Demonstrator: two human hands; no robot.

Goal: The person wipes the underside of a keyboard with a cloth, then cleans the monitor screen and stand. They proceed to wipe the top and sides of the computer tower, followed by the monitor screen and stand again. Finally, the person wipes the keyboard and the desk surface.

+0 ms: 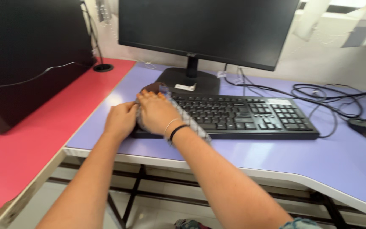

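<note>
right hand [157, 113] presses checked cloth [190, 121] on keyboard [250, 116] left end; left hand [120, 120] at 9 o'clock, grip unclear; keyboard runs toward 3 o'clock.

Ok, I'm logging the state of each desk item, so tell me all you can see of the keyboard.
The keyboard is black, wide and flat, apparently plastic, with a number pad at its right end. It lies level on the lilac desk, before the monitor's base. A checked cloth drapes over its left end, where the right hand presses down and the left hand rests at the edge. Its key markings are too small to read.
</note>
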